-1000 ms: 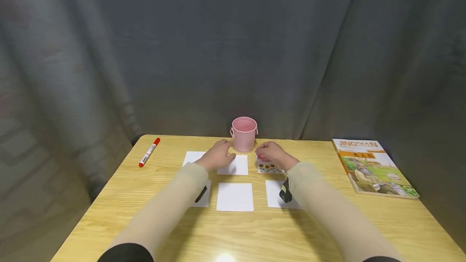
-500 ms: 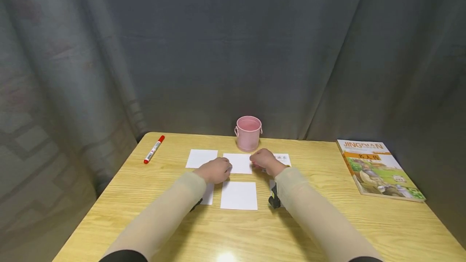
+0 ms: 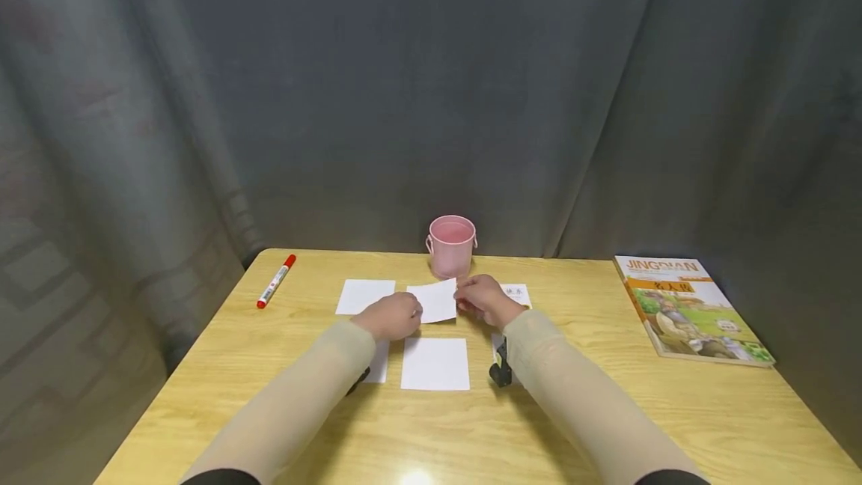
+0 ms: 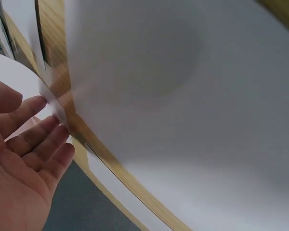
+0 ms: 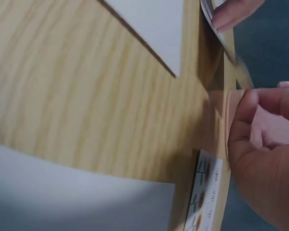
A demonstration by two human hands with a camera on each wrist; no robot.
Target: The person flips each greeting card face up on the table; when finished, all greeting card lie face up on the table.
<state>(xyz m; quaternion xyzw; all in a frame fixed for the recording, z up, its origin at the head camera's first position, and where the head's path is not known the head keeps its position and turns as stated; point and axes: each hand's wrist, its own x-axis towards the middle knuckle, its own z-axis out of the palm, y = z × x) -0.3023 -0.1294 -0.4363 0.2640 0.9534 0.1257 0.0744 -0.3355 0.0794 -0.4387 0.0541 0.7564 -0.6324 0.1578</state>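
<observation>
Gripping a white card (image 3: 434,301) by opposite edges, both hands (image 3: 390,316) angle inward.

Right hand (image 3: 486,299) part-covers the printed card (image 3: 517,293)!
Lettering (image 5: 212,192) blurs in right wrist view; left hand (image 3: 392,316) hides the raised card's (image 3: 435,300) corner.

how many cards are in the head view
6: back-left card, tilted back-middle card, printed back-right card, front-left card, front-middle card, front-right card. Some are partly covered; others could be hidden.
</observation>
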